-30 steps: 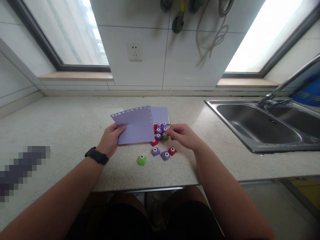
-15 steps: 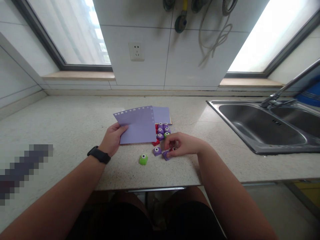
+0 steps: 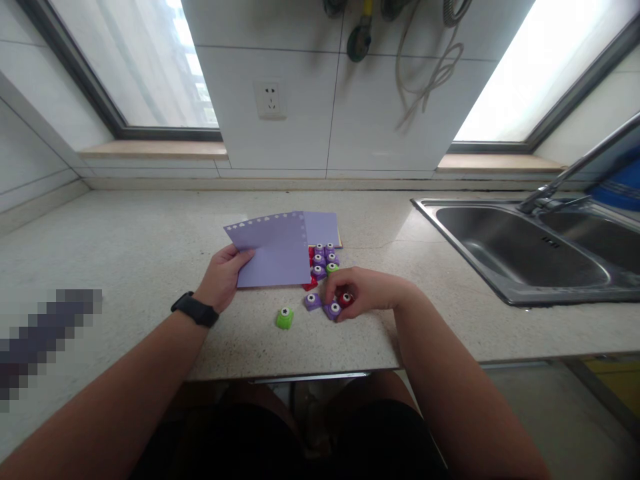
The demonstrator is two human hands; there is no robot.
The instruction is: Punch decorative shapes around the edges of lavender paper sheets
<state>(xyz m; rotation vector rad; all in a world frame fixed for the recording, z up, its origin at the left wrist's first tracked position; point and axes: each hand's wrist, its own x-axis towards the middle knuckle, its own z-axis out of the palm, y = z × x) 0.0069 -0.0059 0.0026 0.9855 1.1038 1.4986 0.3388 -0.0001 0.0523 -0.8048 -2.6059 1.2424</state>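
Observation:
My left hand (image 3: 225, 277) is closed on the left edge of a purple paper sheet (image 3: 275, 257). Small cut-out shapes run along the sheet's top and right edges. My right hand (image 3: 363, 291) bends over the counter, its thumb and fingertips at both sides of a purple craft punch (image 3: 333, 311). Partly under that hand is a red craft punch (image 3: 345, 298). Another purple punch (image 3: 313, 301) stands just left of the fingers, and a green punch (image 3: 285, 319) is nearer the front edge. Several more purple punches (image 3: 319, 260) cluster behind, beside a green one (image 3: 332, 268).
Behind the sheet lies a purple paper pad (image 3: 324, 228), partly covered. A steel sink (image 3: 505, 293) with a faucet (image 3: 543, 197) is set into the speckled counter (image 3: 150, 267) on the right. A socket (image 3: 271, 99) is on the tiled wall.
My right thumb and fingers have spread slightly, showing more of the purple and red punches beneath them. My left hand keeps the sheet in nearly the same place.

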